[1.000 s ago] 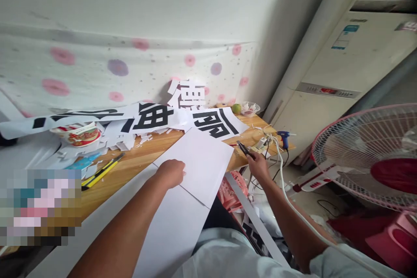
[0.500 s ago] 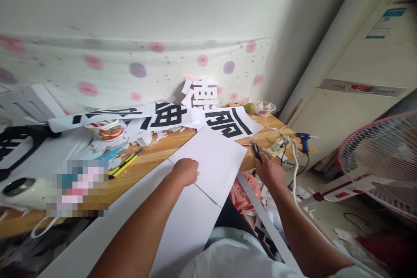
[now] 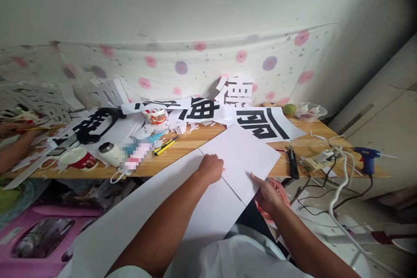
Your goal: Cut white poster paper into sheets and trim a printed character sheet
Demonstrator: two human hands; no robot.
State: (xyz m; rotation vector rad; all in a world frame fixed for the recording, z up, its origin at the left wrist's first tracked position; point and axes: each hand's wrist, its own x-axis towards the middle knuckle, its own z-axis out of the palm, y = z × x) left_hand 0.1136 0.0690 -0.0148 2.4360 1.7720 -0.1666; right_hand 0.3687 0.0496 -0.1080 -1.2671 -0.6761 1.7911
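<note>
A large white board (image 3: 182,221) slants from my lap over the table's front edge, with a dark straight line across it near its far part (image 3: 244,152). My left hand (image 3: 211,168) rests on the board beside that line, its fingers curled closed; what is under them is hidden. At the board's right edge is my right hand (image 3: 266,193), thumb on top and the other fingers at or below the edge. A black cutter (image 3: 292,163) lies on the table to the right of the board.
On the table are printed character sheets (image 3: 260,124), a paper bowl (image 3: 155,117), a yellow cutter (image 3: 166,145), a power strip (image 3: 321,160), and a blue glue gun (image 3: 368,158). Another person's hands (image 3: 22,139) are at the far left, above a pink stool (image 3: 58,213).
My right hand has let go of the black cutter, now on the table, and moved to the board's edge. The view has turned left. My left hand stays on the board.
</note>
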